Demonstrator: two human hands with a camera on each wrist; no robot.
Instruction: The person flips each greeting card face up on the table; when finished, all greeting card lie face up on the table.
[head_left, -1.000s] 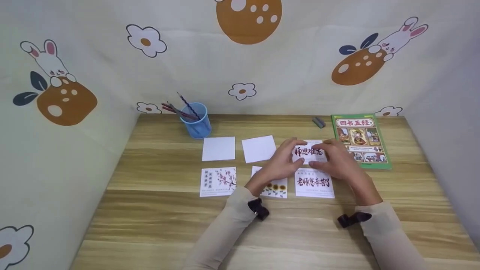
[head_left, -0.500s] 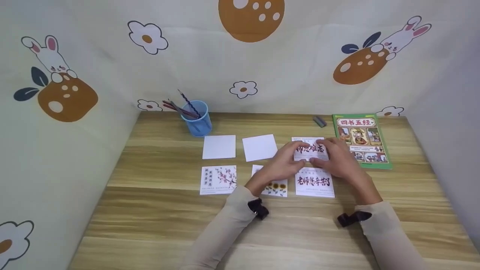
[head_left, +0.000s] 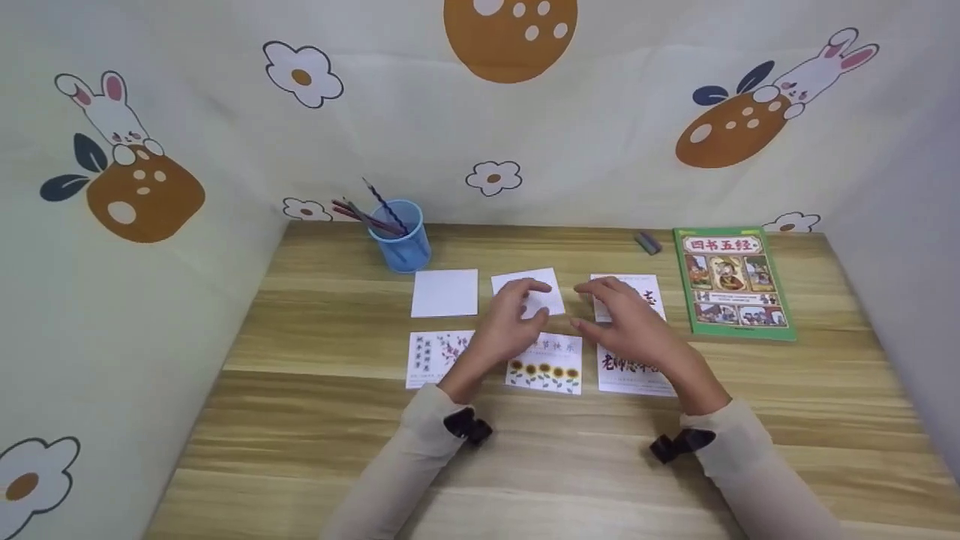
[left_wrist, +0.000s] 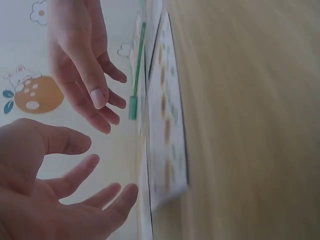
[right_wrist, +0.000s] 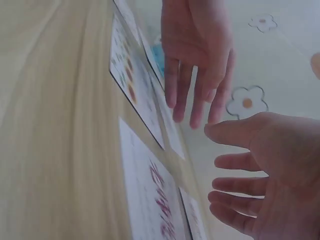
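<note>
Several square cards lie in two rows on the wooden table [head_left: 315,420]. In the back row are a blank white card [head_left: 444,292], a second blank card [head_left: 553,291] and a red-and-black calligraphy card [head_left: 649,296]. In front lie a plum-blossom card [head_left: 431,358], a sunflower card [head_left: 546,367] and another calligraphy card [head_left: 637,371]. My left hand [head_left: 517,313] hovers with relaxed fingers over the second blank card. My right hand [head_left: 619,319] is spread open beside it, partly hiding the back calligraphy card. Neither holds anything. The wrist views show the open left hand [left_wrist: 65,200] and the open right hand [right_wrist: 265,170] above the cards.
A blue pen cup [head_left: 405,244] with several pencils stands at the back left. A green picture book [head_left: 731,283] lies at the right, with a small grey eraser [head_left: 648,242] behind it. Patterned cloth walls enclose the table on three sides.
Both hands have let go of the back calligraphy card and moved left. The left hand now hovers over the middle blank card.
</note>
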